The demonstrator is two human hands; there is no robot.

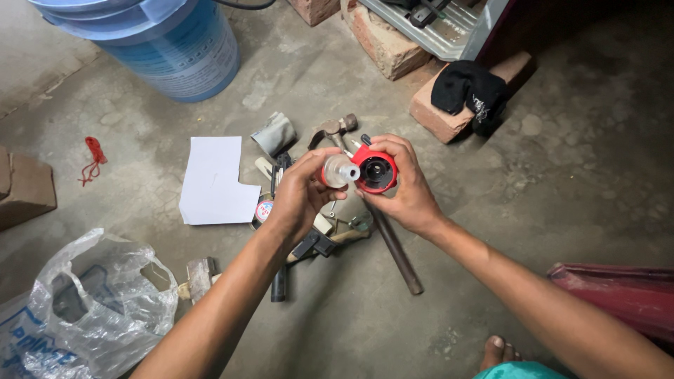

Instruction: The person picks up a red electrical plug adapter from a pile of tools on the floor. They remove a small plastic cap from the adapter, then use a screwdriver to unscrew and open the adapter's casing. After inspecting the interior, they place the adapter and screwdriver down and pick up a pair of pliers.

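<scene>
You held the red round fitting point(375, 170) in your right hand point(406, 193) while your left hand point(298, 200) pinched a clear plastic nozzle point(340, 170) at its nine o'clock, touching but apparently not yet seated, above tools on the floor point(562, 175).

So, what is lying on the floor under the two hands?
Under the left hand and right hand lies a heap of tools: a hammer, a long dark rod, a round tape roll. The hands cover the middle of the heap.
</scene>
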